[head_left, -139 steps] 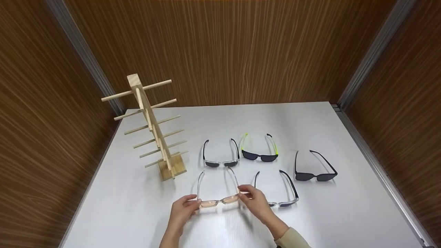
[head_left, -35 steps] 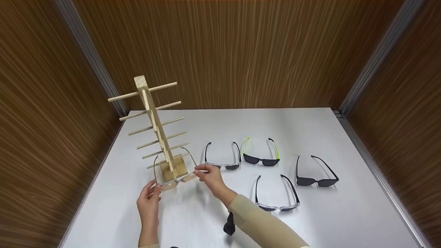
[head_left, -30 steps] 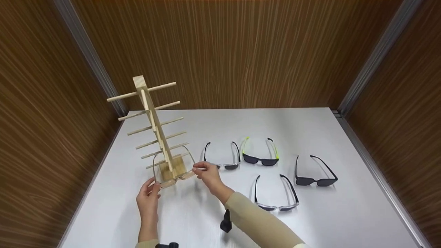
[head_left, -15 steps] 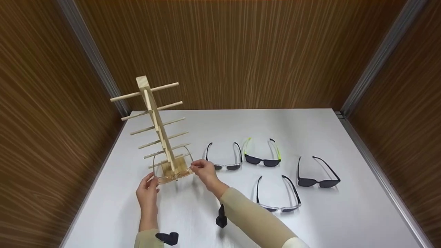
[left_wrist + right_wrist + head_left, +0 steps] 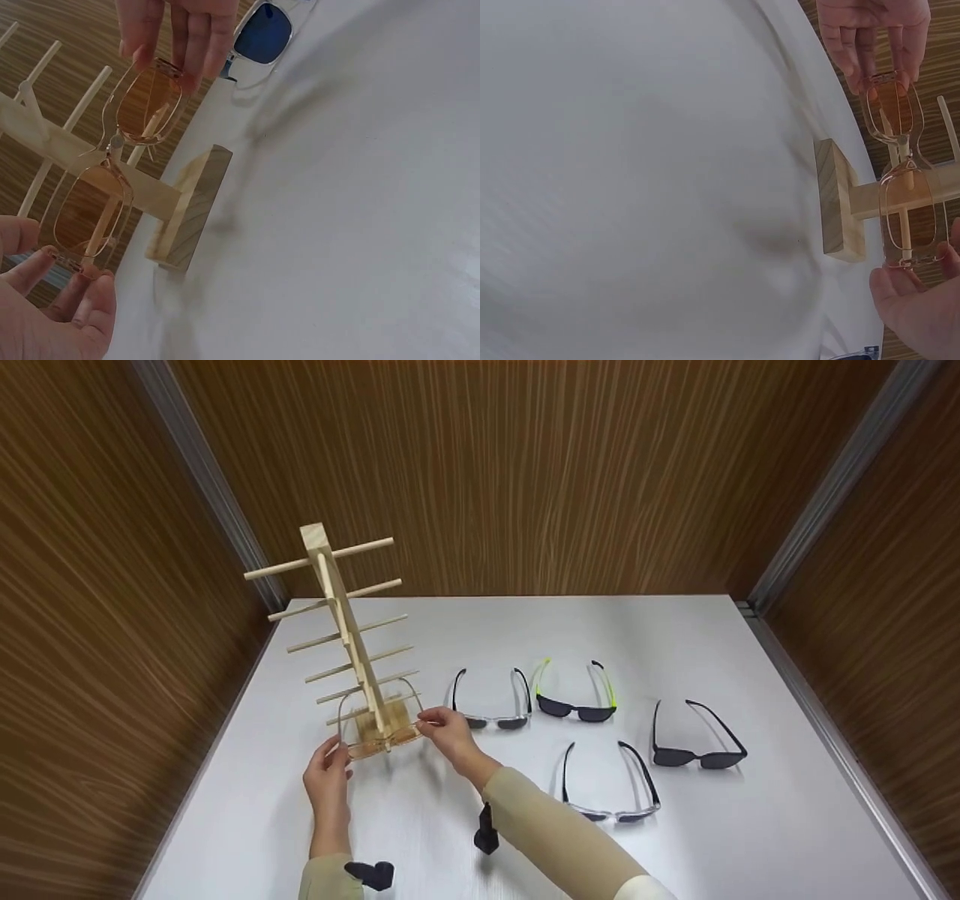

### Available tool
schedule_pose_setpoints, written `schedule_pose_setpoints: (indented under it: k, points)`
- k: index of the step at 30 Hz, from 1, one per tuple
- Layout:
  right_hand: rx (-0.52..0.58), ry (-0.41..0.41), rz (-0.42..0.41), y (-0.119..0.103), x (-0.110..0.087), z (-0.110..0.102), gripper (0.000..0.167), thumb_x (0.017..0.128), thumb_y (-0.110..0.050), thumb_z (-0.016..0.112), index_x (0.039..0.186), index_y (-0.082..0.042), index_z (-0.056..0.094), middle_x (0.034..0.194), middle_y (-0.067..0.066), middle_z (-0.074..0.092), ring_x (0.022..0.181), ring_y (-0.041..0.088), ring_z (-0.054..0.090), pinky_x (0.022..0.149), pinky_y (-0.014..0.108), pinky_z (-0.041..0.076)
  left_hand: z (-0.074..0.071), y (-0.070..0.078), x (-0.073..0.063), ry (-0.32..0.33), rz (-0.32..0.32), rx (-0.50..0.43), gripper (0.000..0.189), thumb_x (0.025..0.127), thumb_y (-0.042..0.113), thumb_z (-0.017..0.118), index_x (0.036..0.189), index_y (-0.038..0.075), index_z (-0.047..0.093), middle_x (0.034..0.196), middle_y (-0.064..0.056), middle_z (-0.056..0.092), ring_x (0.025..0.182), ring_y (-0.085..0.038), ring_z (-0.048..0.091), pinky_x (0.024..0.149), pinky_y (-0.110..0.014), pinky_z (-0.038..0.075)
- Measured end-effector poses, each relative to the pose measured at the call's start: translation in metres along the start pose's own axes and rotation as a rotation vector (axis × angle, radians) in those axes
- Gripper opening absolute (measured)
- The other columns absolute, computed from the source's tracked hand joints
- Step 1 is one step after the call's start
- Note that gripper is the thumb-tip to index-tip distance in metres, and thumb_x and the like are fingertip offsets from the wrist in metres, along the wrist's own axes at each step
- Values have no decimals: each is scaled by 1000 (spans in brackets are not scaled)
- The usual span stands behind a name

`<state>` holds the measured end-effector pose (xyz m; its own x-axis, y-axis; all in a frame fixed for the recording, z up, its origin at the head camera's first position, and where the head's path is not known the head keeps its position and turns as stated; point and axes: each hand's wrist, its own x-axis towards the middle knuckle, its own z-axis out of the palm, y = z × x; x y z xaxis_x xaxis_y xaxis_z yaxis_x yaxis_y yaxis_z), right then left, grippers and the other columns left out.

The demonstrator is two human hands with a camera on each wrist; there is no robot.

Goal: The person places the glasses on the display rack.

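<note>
Carried leftward and away from the body since the earliest frame: amber-lensed glasses (image 5: 371, 748), from beside a wooden rack (image 5: 355, 641) to its lower end; moved with them, both hands. Unchanged on the desk (image 5: 517, 630): four pairs of sunglasses.

Located between the fingers of the left hand (image 5: 328, 776) and those of the right hand (image 5: 455, 741), one end of the frame pinched by each; lenses and bridge spanning the gap. Temples extending beyond the fingers to the far side, one on either side of the rack's post. Bridge at the tip of a short peg projecting toward the body, clearest in the two wrist views; whether borne by that peg, impossible to tell.

Directly beyond the fingers, blocking the way: the upright post, with the wooden base (image 5: 196, 210) just behind and below the lenses. Above the fingers: cross pegs in tiers, the lowest close to the temples.

Just right of the right fingers, partly hidden by that hand: clear-framed sunglasses (image 5: 512, 724). Farther right: lime-templed sunglasses (image 5: 555, 708); well apart, all-black sunglasses (image 5: 718, 760). Right of the same fingers but nearer the body: second clear-framed pair (image 5: 637, 814). Behind the fingers, along the forearms: beige sleeves (image 5: 562, 836).
</note>
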<state>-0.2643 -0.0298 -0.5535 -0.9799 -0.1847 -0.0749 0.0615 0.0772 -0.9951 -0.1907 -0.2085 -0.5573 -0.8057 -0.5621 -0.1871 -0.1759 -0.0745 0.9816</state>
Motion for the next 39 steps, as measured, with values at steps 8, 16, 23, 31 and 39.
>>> schedule_pose_setpoints:
  k: [8, 16, 23, 31, 39]
  points:
    - [-1, -2, 6, 1, -2, -4, 23, 85, -6, 64, 103, 9, 62, 96, 9, 65, 88, 16, 59, 76, 29, 49, 0, -3, -1, -16, 13, 18, 37, 96, 20, 52, 128, 3, 52, 116, -18, 56, 97, -23, 54, 79, -36, 48]
    - [38, 9, 45, 7, -4, -9, 22, 86, -9, 64, 103, 5, 62, 91, 6, 64, 82, 12, 56, 73, 29, 49, -5, -6, -8, 14, 14, 24, 44, 95, 29, 53, 131, 4, 50, 115, -20, 55, 98, -25, 55, 74, -27, 48]
    - [102, 12, 116, 0, -10, -16, 24, 88, -9, 62, 107, 6, 60, 96, 9, 63, 88, 18, 60, 85, 45, 48, -6, -2, -12, 94, -10, -24, 50, 92, 37, 55, 126, 0, 50, 116, -17, 55, 96, -22, 58, 72, -24, 49]
    - [101, 6, 150, -7, -20, -23, 21, 88, -11, 62, 104, 3, 60, 95, 8, 62, 85, 20, 63, 80, 40, 51, -8, -18, -13, 83, -80, -69, 58, 90, 46, 55, 126, 0, 48, 115, -15, 58, 94, -20, 60, 73, -24, 50]
    - [148, -13, 181, -11, -32, -27, 26, 87, -11, 63, 107, 6, 59, 95, 11, 63, 90, 28, 64, 79, 40, 52, -4, -57, 1, 64, -120, -63, 64, 88, 52, 54, 124, 0, 48, 101, -9, 62, 82, -14, 63, 53, -15, 46]
